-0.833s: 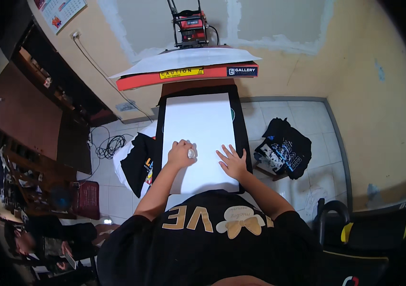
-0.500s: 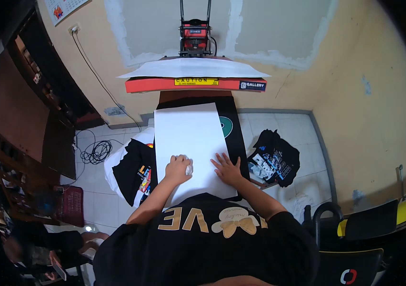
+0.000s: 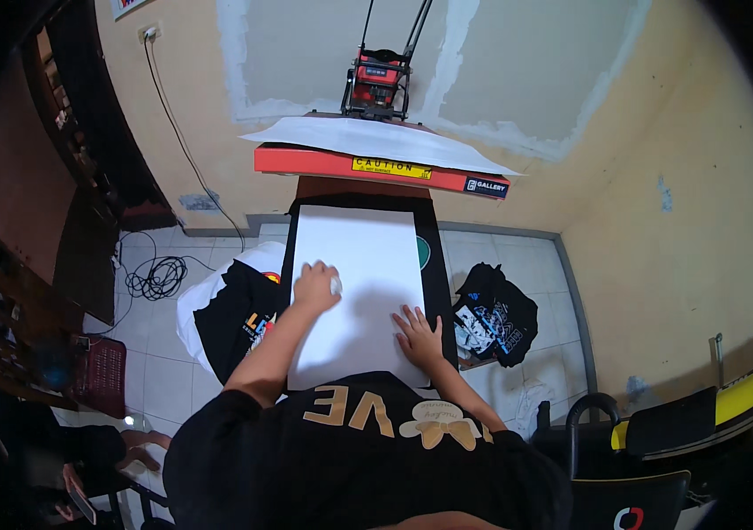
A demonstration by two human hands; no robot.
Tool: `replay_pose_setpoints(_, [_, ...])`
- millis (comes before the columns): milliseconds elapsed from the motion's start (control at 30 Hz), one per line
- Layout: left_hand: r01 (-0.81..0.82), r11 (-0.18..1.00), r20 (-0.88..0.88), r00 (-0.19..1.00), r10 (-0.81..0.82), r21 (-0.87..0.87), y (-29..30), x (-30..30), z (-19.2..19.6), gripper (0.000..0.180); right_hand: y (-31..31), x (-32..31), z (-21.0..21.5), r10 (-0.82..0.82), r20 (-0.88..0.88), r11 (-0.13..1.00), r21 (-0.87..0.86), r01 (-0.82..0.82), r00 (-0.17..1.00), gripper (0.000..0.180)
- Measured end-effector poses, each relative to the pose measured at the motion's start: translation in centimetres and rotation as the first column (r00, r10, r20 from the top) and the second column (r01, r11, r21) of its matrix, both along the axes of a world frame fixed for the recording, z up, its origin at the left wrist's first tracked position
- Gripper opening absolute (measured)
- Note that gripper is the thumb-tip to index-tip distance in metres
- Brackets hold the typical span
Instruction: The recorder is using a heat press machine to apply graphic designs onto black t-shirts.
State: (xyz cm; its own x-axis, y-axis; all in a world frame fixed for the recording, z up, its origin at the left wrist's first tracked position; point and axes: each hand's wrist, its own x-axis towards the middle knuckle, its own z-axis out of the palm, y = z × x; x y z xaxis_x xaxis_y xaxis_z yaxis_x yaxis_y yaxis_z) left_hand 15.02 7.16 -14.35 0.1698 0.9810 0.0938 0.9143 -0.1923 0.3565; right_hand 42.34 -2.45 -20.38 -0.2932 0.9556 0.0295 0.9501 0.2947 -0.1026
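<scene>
A large white sheet (image 3: 359,240) lies flat over a black garment (image 3: 437,287) on the press's lower bed. My left hand (image 3: 315,288) is closed around a small crumpled white wad (image 3: 336,286), which looks like tissue or cloth, and rests on the sheet's left half. Toward the sheet's right edge, my right hand (image 3: 419,338) lies flat with its fingers apart. Part of a green round print (image 3: 423,253) shows on the garment beside the sheet. Beyond it stands the heat press's raised red upper plate (image 3: 306,162), with a white cover sheet (image 3: 376,135) over its top.
Black printed shirts lie in a heap (image 3: 507,314) at the right and over a white pile (image 3: 201,305) at the left. A coiled black cable (image 3: 157,277) and a dark red crate (image 3: 101,375) sit on the tiles. A seated person holds a phone (image 3: 80,495) at lower left.
My left hand has slid farther up the sheet with the white wad. My right hand stays spread near the right edge. The sheet now sits straighter on the bed, and the view has tilted.
</scene>
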Motion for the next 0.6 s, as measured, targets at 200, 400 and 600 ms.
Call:
replay_pose_setpoints(200, [-0.063,0.998,-0.026,0.998,0.063,0.004,5.2,-2.4,0.0,0.042,0.1,-0.3,0.3,0.013,0.009,1.0,-0.002,-0.013,1.0,0.052])
replay_pose_setpoints(400, [0.215,0.975,0.017,0.977,-0.215,-0.052,1.1,-1.8,-0.4,0.03,0.2,-0.2,-0.2,0.02,-0.007,1.0,-0.002,-0.02,1.0,0.051])
replay_pose_setpoints(600, [0.361,0.929,0.118,0.922,-0.368,0.077,-2.8,-0.3,-2.5,0.024,0.4,-0.3,0.4,-0.005,-0.009,0.998,-0.062,0.005,1.0,0.05])
